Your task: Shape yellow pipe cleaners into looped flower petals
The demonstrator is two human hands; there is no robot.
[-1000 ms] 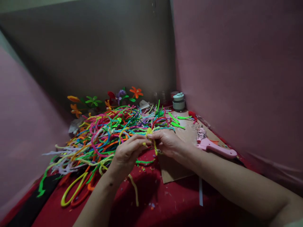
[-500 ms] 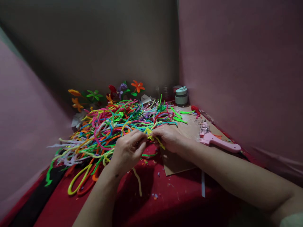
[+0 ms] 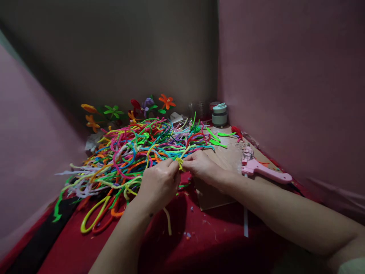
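Between my two hands is a small piece of bent yellow pipe cleaner (image 3: 180,163). My left hand (image 3: 160,179) pinches it from the left, its back turned up and most of its fingertips hidden. From the right, the fingers of my right hand (image 3: 203,166) close on the same piece. Just beyond and to the left of my hands spreads a tangled heap of many-coloured pipe cleaners (image 3: 125,152). A pale yellow pipe cleaner (image 3: 169,222) hangs below my left hand over the red cloth.
A pink glue gun (image 3: 266,171) lies to the right on a cardboard sheet (image 3: 225,156). At the back stand pipe-cleaner flowers (image 3: 167,102) and a lidded jar (image 3: 219,115). Green leaf shapes (image 3: 218,143) rest on the cardboard. Walls enclose the red-covered table (image 3: 205,243).
My left hand has rolled over so its back faces up and its thumb is hidden. The yellow end that stuck out under my right hand no longer shows.
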